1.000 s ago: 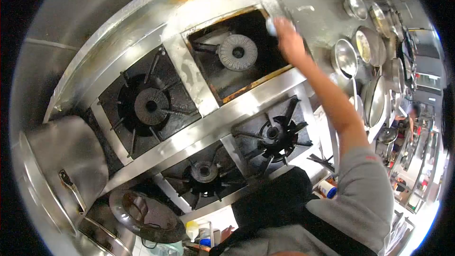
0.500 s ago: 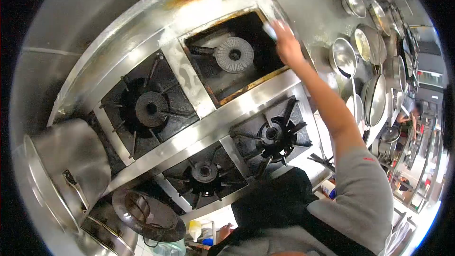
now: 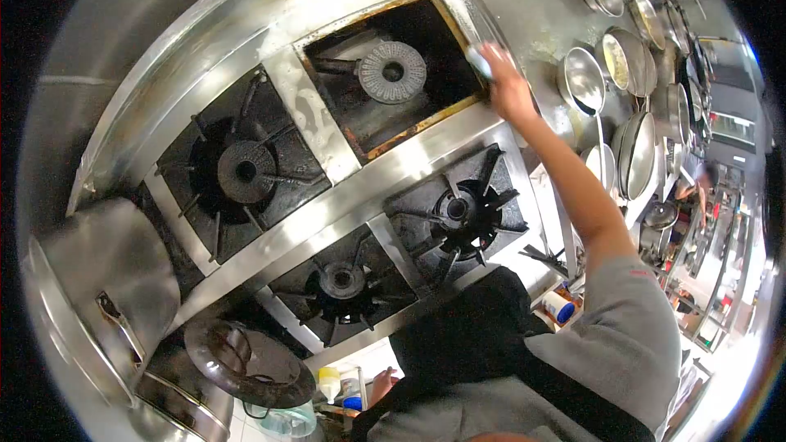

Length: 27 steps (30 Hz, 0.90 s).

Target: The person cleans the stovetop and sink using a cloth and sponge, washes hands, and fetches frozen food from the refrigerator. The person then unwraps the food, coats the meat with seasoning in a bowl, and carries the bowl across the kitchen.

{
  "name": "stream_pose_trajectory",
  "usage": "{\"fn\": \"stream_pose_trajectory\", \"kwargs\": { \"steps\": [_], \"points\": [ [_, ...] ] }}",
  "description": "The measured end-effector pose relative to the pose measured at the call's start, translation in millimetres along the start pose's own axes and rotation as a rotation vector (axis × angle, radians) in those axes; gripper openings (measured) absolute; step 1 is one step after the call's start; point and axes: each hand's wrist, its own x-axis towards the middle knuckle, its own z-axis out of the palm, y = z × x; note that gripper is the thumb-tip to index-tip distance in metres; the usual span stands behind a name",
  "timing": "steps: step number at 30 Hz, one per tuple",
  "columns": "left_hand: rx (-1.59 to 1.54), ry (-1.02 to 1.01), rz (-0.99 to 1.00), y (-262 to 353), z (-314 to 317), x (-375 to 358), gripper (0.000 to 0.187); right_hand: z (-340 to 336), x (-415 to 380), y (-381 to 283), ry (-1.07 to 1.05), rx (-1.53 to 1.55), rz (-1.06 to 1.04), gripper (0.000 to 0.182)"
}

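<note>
My right hand (image 3: pixel 509 92) reaches to the right-hand edge of the open burner well (image 3: pixel 458 110). Its fingers are closed over a pale blue-white sponge (image 3: pixel 480 61), mostly hidden under them and pressed on the metal rim. Inside that well, which has no grate over it, sits a round cast burner (image 3: pixel 406 86). Wet, soapy streaks mark the steel strip (image 3: pixel 307 102) to its left. Low in the view, my left hand (image 3: pixel 381 385) hangs beside my apron, mostly hidden; its fingers are too small to read.
Black grates (image 3: pixel 491 233) cover the other burners. A big steel pot (image 3: pixel 123 266) and a dark wok (image 3: pixel 246 368) stand at lower left. Steel bowls and a ladle (image 3: pixel 583 82) crowd the right-hand counter. A person (image 3: pixel 696 184) is farther off at right.
The camera view has shifted, moving the stove up and left. My right hand has slid a little along the well's right rim towards me, sponge still under the fingers.
</note>
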Motion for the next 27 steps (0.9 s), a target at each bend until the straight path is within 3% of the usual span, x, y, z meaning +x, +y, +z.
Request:
{"fn": "stream_pose_trajectory", "kwargs": {
  "steps": [1,3,5,7,8,9,11,12,14,15,17,18,19,21,22,23,25,27],
  "points": [
    [-0.009,0.004,0.0,11,-4,2,0.026,-13,-11,-10,-0.034,-0.016,0.036,0.062],
    [-0.964,0.008,-0.792,34,-20,8,0.032,-18,-27,-32,-0.071,-0.026,0.072,0.062],
    [-1.007,0.006,-0.806,24,-13,15,0.034,-8,-48,-50,-0.009,-0.019,0.133,0.06],
    [-1.1,0.007,-0.839,20,4,17,0.039,-8,-59,-80,-0.048,0.115,0.02,0.058],
    [-0.949,-0.035,-0.712,32,-2,12,0.038,-12,-62,-76,-0.122,0.115,-0.001,0.057],
    [-0.964,-0.098,-0.734,33,-9,16,0.036,-16,-68,-72,-0.192,0.119,-0.016,0.055],
    [-0.6,0.023,-0.326,48,-18,20,0.037,-25,-61,-59,-0.071,0.102,0.09,0.062],
    [-0.602,0.027,-0.333,47,-22,17,0.037,-28,-59,-66,-0.078,0.053,0.072,0.061],
    [-0.504,-0.017,-0.249,38,-30,17,0.037,-12,-65,-105,-0.214,0.237,0.271,0.061],
    [-0.458,-0.041,-0.2,39,-29,23,0.038,5,-71,-123,-0.207,0.229,0.01,0.063],
    [-0.52,-0.101,-0.69,71,-52,36,0.037,4,-55,-150,-0.289,0.312,-0.163,0.065],
    [-0.389,-0.045,-0.304,41,-41,27,0.039,0,-57,-140,-0.258,0.26,-0.104,0.064],
    [-0.389,-0.032,-0.303,38,-43,31,0.039,-8,-61,-115,-0.227,0.207,-0.048,0.062],
    [-0.956,-0.001,-0.621,33,-44,28,0.039,-23,-50,-71,-0.134,0.124,0.055,0.056],
    [-0.996,0.065,-0.736,42,-44,27,0.04,-14,-57,-70,-0.122,0.111,0.06,0.055],
    [-0.584,0.102,-0.177,18,-25,19,0.038,-8,-64,-70,-0.106,0.085,0.072,0.055],
    [-0.921,0.002,-0.798,18,-19,24,0.036,-15,-74,-103,-0.213,0.101,-0.028,0.061],
    [-0.699,-0.048,-0.677,53,-47,32,0.036,-34,-64,-109,-0.228,0.145,-0.038,0.06]
  ]
}}
